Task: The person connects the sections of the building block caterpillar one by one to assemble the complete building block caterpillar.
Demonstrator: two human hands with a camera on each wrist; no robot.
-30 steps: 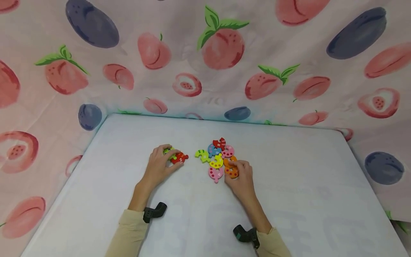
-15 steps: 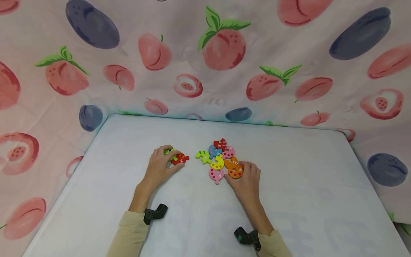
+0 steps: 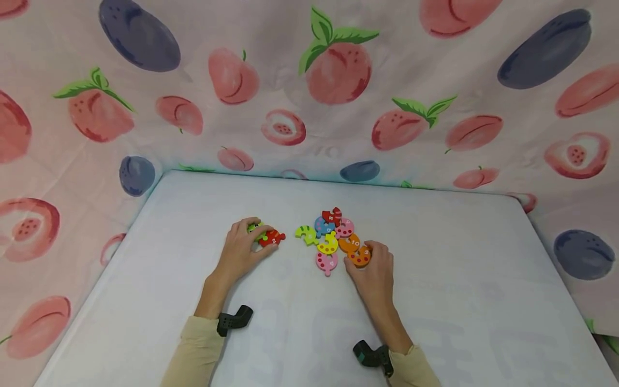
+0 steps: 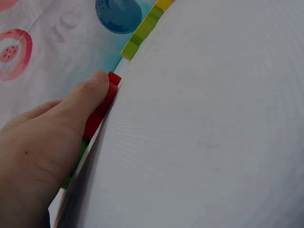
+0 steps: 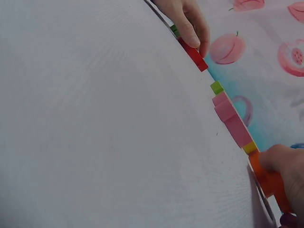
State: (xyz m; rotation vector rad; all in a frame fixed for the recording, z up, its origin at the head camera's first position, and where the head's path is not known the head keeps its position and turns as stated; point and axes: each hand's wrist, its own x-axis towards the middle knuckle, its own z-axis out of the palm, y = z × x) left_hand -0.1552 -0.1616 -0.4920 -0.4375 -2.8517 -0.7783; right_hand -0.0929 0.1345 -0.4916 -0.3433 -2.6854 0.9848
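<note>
In the head view, my left hand [image 3: 240, 248] holds a red puzzle piece numbered 2 [image 3: 272, 237] and a green piece [image 3: 256, 228] with an eye, the two joined. Its thumb lies along their near side, seen also in the left wrist view beside the red piece [image 4: 100, 111]. My right hand [image 3: 374, 271] pinches an orange dotted puzzle piece [image 3: 360, 257] between thumb and fingers at the right side of a cluster. Another orange piece, numbered 10 [image 3: 349, 243], lies just behind it. Parts of the held pieces are hidden by the fingers.
Other flat pieces lie clustered mid-table: yellow [image 3: 328, 245], pink [image 3: 326, 261], light green [image 3: 307, 235], blue [image 3: 324, 226], red numbered 8 [image 3: 332, 216], and a second pink one [image 3: 345, 228]. The white table [image 3: 290, 333] meets a fruit-print cloth [image 3: 285, 54] behind.
My right hand has moved slightly right, drawing the orange dotted piece rightward and uncovering the orange piece numbered 10. My left hand stays in place with its pieces.
</note>
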